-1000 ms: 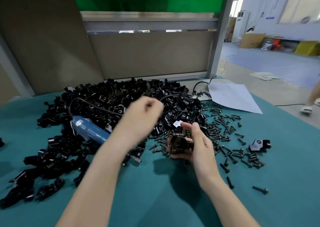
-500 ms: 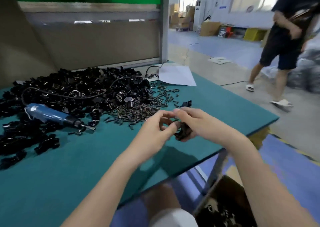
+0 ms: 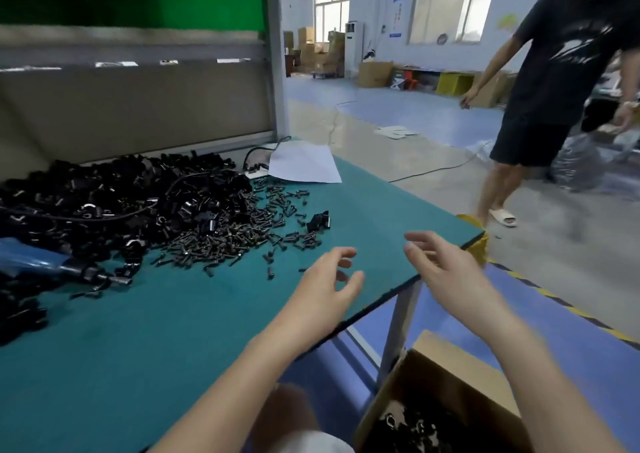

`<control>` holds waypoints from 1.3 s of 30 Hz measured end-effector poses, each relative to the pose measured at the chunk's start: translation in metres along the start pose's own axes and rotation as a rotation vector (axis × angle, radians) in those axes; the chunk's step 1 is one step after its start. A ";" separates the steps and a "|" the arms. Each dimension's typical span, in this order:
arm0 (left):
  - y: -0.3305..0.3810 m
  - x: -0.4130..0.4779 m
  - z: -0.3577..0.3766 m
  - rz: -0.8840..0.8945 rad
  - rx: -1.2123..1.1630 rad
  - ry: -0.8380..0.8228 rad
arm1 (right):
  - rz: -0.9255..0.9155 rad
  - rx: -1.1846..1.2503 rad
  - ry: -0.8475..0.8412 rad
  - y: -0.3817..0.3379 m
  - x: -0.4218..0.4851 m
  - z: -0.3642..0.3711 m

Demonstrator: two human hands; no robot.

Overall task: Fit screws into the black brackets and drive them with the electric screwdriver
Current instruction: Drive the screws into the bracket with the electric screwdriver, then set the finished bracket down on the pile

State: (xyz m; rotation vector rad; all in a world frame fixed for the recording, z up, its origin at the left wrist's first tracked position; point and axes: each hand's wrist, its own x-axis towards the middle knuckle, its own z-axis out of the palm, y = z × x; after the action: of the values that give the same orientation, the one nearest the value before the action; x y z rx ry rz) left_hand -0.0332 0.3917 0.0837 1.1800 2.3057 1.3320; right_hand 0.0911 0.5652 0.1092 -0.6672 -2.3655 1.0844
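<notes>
The teal table (image 3: 173,348) ends in a bare corner close to the work, with nothing to stop a piece rolling off; anything nudged that way would likely drop to the floor or into the carton below. The heap of black brackets (image 3: 104,203) covers the far left of the table and a cable (image 3: 104,217) runs across it, so a tug on the cable could drag brackets along. The electric screwdriver (image 3: 41,265) lies half buried at the left edge of the view, its bit end pointing toward the middle; reaching for it through the heap risks a snag. The screws (image 3: 221,241) lie spread loose between the heap and the corner, easy to scatter with a sweeping wrist. A passer-by (image 3: 561,71) walks close to that corner and might jolt the table.

The left hand (image 3: 325,279) and right hand (image 3: 446,269) are both empty, fingers loosely spread, the left over the table and the right over its edge. A single bracket (image 3: 318,222) sits apart, just beyond the screws.

The only container is a cardboard box (image 3: 450,376) on the floor under the corner, open-topped, holding dark parts (image 3: 415,428) too blurred to name surely
</notes>
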 end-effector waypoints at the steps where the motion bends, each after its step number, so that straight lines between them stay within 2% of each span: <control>1: -0.014 -0.005 -0.016 -0.009 0.068 0.072 | -0.033 -0.009 -0.014 -0.008 0.003 0.016; 4: -0.062 -0.030 -0.071 -0.079 0.359 0.250 | -0.139 -0.075 -0.112 -0.035 0.016 0.072; 7: -0.105 -0.063 -0.120 -0.216 0.579 0.349 | -0.204 -0.163 -0.251 -0.061 0.028 0.136; 11: -0.131 -0.085 -0.153 -0.309 0.564 0.369 | -0.226 -0.359 -0.367 -0.092 0.042 0.223; 16: -0.143 -0.061 -0.151 -0.345 0.596 0.278 | -0.203 -0.508 -0.290 -0.119 0.073 0.290; 20: -0.156 -0.022 -0.154 -0.391 0.611 0.283 | -0.205 -0.532 -0.249 -0.124 0.102 0.306; 27: -0.171 0.022 -0.158 -0.349 0.711 0.331 | -0.245 -0.367 -0.120 -0.121 0.117 0.304; 35: -0.173 0.016 -0.161 -0.221 0.678 0.312 | -0.202 -0.268 -0.162 -0.128 0.113 0.303; 39: -0.171 0.013 -0.159 -0.170 0.655 0.321 | -0.250 -0.308 -0.144 -0.127 0.114 0.301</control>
State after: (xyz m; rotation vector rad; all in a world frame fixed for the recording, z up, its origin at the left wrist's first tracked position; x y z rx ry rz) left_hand -0.2187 0.2575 0.0371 0.9281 3.1373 0.7595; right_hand -0.2017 0.3896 0.0542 -0.3875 -2.6834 0.6892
